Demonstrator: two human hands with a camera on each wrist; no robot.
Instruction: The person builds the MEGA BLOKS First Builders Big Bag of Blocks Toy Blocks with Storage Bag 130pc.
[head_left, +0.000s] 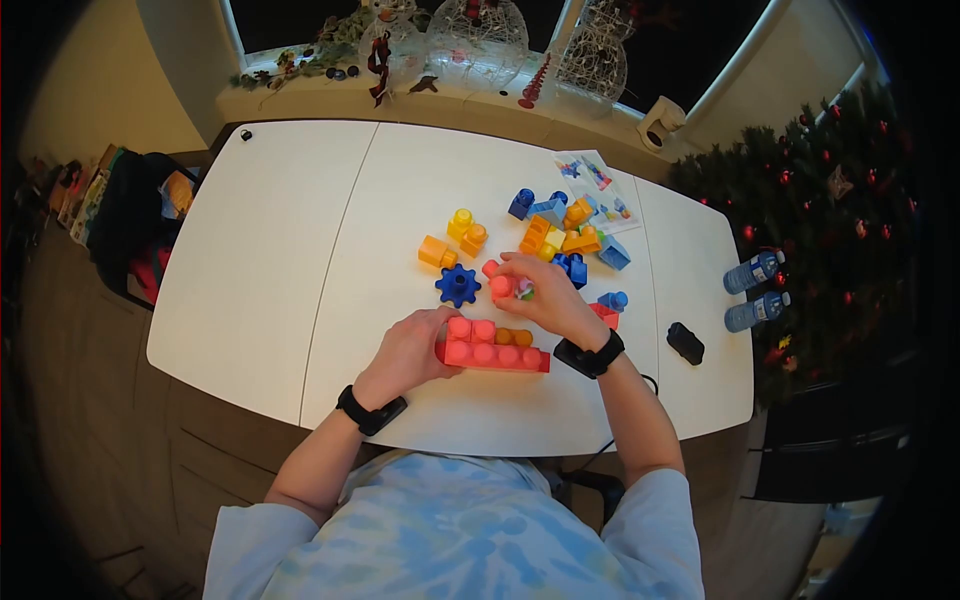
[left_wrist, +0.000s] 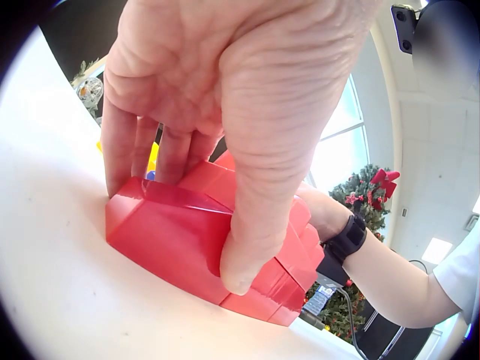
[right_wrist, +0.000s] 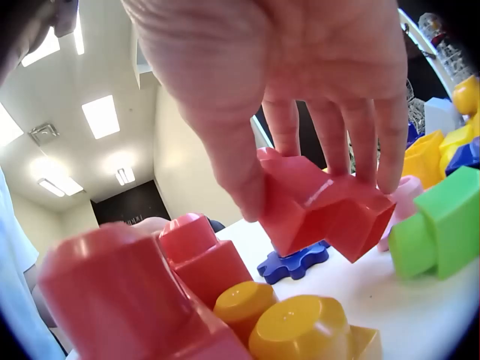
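My left hand (head_left: 405, 352) grips the left end of a long red toy brick assembly (head_left: 495, 357) at the table's near side. In the left wrist view its thumb presses one face and the fingers reach behind. Raised red blocks and an orange-yellow block (head_left: 514, 338) sit on the assembly. Just behind it my right hand (head_left: 552, 292) pinches a red block (right_wrist: 296, 202) between thumb and fingers, held tilted over the table. Below that block a blue gear-shaped piece (right_wrist: 294, 261) lies on the table. Beside the fingers are a pink block (right_wrist: 406, 196) and a green block (right_wrist: 450, 232).
Orange and yellow blocks (head_left: 437, 252) lie beyond the gear. To the right are several mixed blue and orange blocks (head_left: 535, 236), and a printed sheet (head_left: 582, 168) behind them. A black object (head_left: 685, 343) and two water bottles (head_left: 755, 271) are at the right side.
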